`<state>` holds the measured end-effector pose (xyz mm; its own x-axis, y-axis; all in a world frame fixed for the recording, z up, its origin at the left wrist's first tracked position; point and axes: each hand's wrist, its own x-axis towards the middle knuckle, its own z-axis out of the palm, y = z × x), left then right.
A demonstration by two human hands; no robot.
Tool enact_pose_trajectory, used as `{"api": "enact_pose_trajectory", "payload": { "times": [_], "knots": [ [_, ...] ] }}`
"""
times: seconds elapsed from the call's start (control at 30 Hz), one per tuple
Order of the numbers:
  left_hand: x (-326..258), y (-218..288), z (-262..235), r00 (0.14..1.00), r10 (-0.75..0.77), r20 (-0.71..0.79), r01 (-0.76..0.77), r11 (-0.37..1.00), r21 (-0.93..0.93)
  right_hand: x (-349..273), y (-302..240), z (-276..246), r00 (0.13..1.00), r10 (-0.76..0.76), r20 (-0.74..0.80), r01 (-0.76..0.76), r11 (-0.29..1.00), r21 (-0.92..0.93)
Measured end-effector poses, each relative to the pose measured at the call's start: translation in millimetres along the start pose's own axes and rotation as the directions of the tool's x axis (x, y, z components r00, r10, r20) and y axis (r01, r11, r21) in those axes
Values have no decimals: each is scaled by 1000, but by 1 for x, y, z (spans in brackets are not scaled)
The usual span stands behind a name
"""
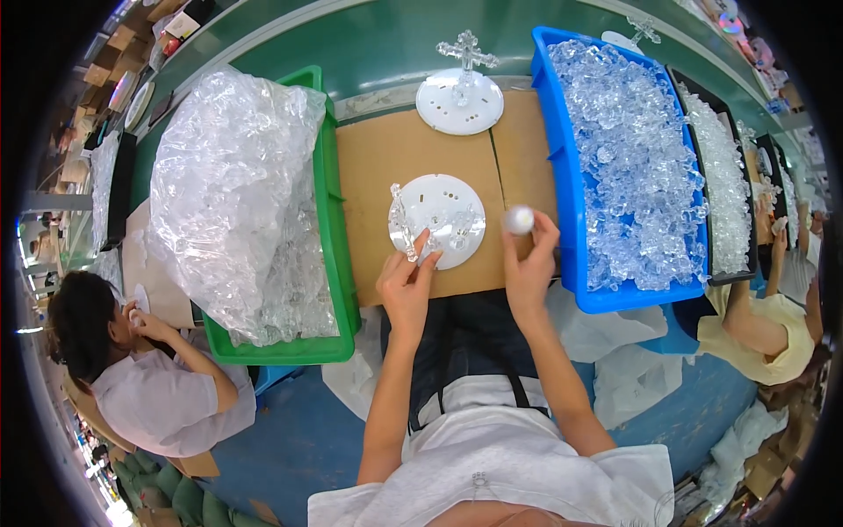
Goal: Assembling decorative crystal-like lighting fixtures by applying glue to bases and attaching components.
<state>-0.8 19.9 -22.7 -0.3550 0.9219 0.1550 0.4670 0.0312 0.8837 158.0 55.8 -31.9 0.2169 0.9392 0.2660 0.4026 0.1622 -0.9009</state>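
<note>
In front of me a white round disc [452, 198] with small holes lies on brown cardboard. My left hand [406, 285] is at its lower left edge, thumb and index finger pinched on a clear ornate plastic piece [400, 218] that reaches over the disc's left side. More clear parts [461, 227] show on the disc, their shape hard to make out. Right of the disc, my right hand [532, 263] holds a small white round-ended object [519, 220] between thumb and fingers; its kind cannot be told.
Beyond stands another white disc [439, 110] bearing a clear cross [467, 57]. To the left is a green bin [347, 290] with a bulging clear plastic bag [233, 184]; to the right, a blue bin [571, 263] of clear pieces and a black tray [733, 274]. People sit at both sides.
</note>
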Motion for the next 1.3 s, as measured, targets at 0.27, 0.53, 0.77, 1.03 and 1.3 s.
{"api": "enact_pose_trajectory", "payload": {
  "times": [0.27,0.53,0.77,1.03,1.3],
  "knots": [
    [-9,25,-23,980,-160,-121,134,971,-196,4,17,-8,998,-40,49,49,981,-187],
    [40,46,-27,991,86,-101,-56,963,265,-44,-58,-87,893,-19,449,27,1000,-13],
    [79,94,-28,981,170,-95,-100,857,505,38,-97,-193,974,-24,225,44,995,-85],
    [224,124,-18,911,372,-180,-174,740,650,384,27,-230,962,-263,-69,142,702,-698],
    [376,48,15,945,311,-102,-186,765,617,557,171,-274,998,-36,-42,-20,477,-879]
  ]
}}
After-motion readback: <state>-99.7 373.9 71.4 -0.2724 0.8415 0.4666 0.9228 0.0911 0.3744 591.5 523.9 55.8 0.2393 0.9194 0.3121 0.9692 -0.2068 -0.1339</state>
